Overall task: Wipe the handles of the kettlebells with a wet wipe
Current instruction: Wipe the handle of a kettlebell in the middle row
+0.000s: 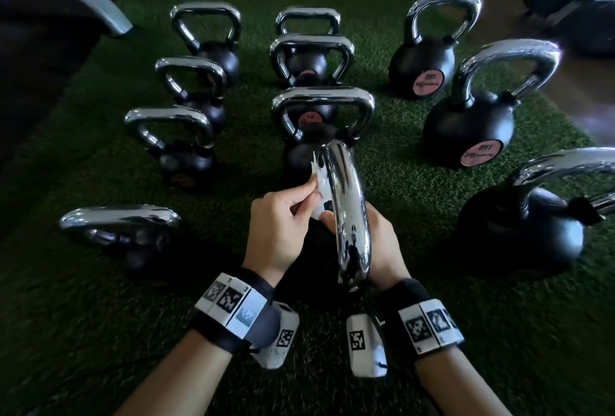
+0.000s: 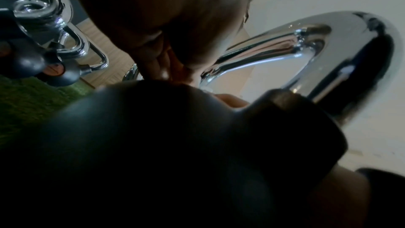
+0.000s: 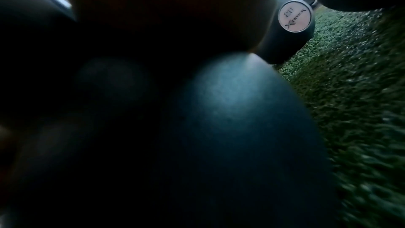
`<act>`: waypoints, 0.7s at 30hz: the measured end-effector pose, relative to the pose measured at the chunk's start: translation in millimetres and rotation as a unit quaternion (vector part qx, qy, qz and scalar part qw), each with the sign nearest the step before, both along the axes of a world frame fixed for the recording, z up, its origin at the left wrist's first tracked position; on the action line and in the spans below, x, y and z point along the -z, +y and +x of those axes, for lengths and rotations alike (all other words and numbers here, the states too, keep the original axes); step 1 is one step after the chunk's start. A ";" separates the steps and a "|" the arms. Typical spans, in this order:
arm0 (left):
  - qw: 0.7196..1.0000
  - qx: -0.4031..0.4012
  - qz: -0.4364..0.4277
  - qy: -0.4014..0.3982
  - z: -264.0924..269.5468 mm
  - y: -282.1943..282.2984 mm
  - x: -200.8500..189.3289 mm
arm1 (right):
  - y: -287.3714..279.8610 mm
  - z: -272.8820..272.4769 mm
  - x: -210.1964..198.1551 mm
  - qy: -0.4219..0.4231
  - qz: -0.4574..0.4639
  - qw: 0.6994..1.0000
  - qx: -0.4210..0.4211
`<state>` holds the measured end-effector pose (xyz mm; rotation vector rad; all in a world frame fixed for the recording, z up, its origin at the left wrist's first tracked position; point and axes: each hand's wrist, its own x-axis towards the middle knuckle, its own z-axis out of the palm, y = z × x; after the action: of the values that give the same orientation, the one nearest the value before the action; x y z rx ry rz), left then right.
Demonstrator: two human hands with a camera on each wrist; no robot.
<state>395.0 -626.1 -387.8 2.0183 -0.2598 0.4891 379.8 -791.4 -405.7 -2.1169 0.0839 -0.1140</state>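
Note:
The nearest kettlebell stands in the middle of the turf, its chrome handle (image 1: 349,215) seen edge-on between my hands. A white wet wipe (image 1: 320,179) lies against the handle's left side. My left hand (image 1: 286,225) pinches the wipe's upper part between thumb and fingers. My right hand (image 1: 382,242) sits on the handle's right side, mostly hidden by it; a fingertip shows through at the wipe's lower end and seems to pinch it. In the left wrist view the left hand's fingers (image 2: 157,65) meet above the black ball (image 2: 153,145), beside the handle (image 2: 306,49). The right wrist view is dark, filled by the ball (image 3: 230,110).
Several more black kettlebells with chrome handles stand on the green turf (image 1: 399,166): a column at left (image 1: 186,156), a row straight ahead (image 1: 319,109), larger ones with pink labels at right (image 1: 472,122). One lies close at front left (image 1: 126,232), another at right (image 1: 525,225).

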 end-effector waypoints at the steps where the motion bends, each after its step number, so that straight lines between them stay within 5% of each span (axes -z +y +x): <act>1: 1.000 -0.004 -0.009 0.007 2.3 -3.2 -4.4 | 0.2 -0.9 -0.1 -0.003 -0.003 1.000 0.003; 5: 0.999 -0.033 -0.031 0.017 16.6 -11.3 -24.0 | -0.7 -5.6 -2.5 -0.014 0.007 1.000 0.014; 8: 0.988 -0.001 -0.154 0.019 21.2 -16.5 -38.0 | 0.3 -5.9 -0.4 -0.022 -0.002 1.000 0.014; 16: 0.949 0.062 -0.286 0.114 19.4 -10.0 -34.8 | 0.0 -4.4 8.2 -0.039 0.009 0.999 0.019; 21: 0.969 0.065 -0.233 0.049 -33.3 -5.4 -49.6 | -0.5 -5.3 7.1 -0.040 0.030 0.999 0.007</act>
<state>361.7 -631.5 -338.2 1.5496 -0.1940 0.3284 374.6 -792.0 -412.8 -2.0487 0.0536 -0.2015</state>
